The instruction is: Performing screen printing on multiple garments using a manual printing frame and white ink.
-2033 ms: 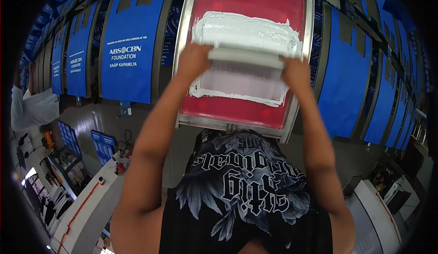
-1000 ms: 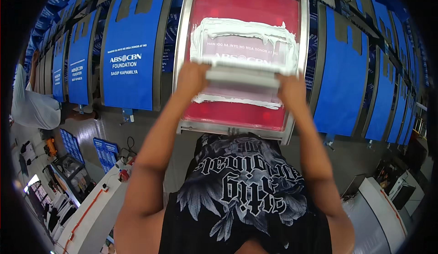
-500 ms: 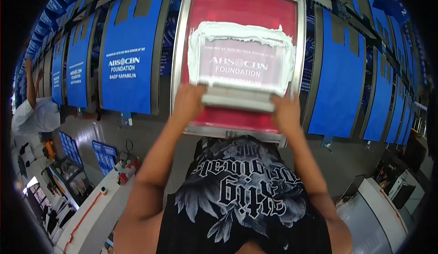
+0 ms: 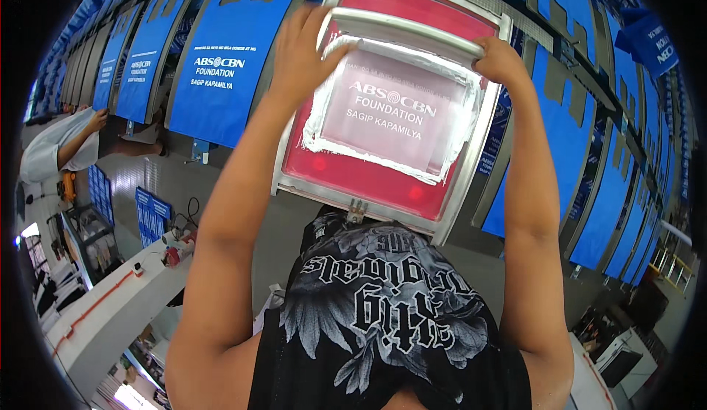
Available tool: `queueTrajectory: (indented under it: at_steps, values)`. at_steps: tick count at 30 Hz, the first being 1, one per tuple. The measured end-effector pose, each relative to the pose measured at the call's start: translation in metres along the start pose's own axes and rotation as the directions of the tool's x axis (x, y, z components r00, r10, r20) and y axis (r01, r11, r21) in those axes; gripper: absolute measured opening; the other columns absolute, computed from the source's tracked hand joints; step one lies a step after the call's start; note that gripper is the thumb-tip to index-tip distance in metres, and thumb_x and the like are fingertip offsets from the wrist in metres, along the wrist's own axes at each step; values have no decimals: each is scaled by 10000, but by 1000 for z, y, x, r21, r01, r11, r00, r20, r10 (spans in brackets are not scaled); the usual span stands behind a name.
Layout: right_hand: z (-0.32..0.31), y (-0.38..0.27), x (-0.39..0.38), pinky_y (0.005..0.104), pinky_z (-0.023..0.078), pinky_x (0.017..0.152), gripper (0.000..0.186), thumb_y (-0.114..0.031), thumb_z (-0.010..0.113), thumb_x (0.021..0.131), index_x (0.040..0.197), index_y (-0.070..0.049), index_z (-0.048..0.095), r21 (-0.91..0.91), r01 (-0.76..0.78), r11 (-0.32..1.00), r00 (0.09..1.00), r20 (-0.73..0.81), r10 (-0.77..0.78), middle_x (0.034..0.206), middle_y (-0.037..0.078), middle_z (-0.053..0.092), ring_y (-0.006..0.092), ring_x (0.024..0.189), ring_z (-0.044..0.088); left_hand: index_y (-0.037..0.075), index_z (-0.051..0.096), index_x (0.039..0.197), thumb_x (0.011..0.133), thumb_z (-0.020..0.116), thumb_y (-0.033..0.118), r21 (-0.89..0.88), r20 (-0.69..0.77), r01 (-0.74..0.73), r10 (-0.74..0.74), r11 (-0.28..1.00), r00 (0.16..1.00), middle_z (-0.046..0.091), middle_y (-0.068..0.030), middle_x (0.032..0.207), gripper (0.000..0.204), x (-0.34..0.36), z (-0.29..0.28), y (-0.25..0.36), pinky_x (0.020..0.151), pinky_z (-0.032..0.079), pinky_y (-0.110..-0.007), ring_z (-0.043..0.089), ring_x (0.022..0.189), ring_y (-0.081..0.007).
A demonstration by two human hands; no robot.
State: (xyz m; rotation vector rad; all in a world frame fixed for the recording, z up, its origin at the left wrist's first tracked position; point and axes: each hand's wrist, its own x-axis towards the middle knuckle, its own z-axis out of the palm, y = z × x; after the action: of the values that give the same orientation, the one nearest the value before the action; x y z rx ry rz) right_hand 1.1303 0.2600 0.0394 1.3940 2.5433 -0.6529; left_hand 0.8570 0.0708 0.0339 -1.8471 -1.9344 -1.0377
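Both hands clasp a metal squeegee [image 4: 412,30] at the far end of the red printing screen [image 4: 368,181]: left hand [image 4: 302,49], right hand [image 4: 501,60], fingers wrapped tight around it

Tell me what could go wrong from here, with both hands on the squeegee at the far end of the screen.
1. White ink is heaped along the stencil's edges; another pass might push it over the red mesh toward the metal frame.
2. The left hand and right hand grip only the ends of the squeegee, so uneven pressure could leave a patchy print.
3. Blue bags hang close beside the screen; inky fingers could mark them.
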Motion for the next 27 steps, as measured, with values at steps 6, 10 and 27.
queueTrajectory:
  at_steps: [6,10,27]
  values:
    - [29,28,34,359,481,840,513,-122,661,602,1102,-19,611,12,30,999,1000,-2,-30,997,196,646,336,935,621,-4,640,898,890,567,406,179,983,751,-150,635,-108,634,-76,737,416,-211,-69,59,615,474,-285,580,667,-122]
    - [24,-10,43,366,462,882,566,-124,649,592,1148,-36,592,-64,174,983,982,85,-168,1059,198,627,337,1002,592,-9,642,854,893,565,407,80,993,981,-95,176,-64,606,-42,693,425,-283,-52,86,598,453,-251,544,624,-105]
    - [135,-125,-223,426,457,772,379,7,582,614,985,-63,619,-23,167,986,960,-223,-168,894,125,615,324,877,582,4,639,777,883,617,301,-165,982,984,-101,-68,158,574,-2,618,316,-268,-64,114,475,418,-200,503,509,-56]
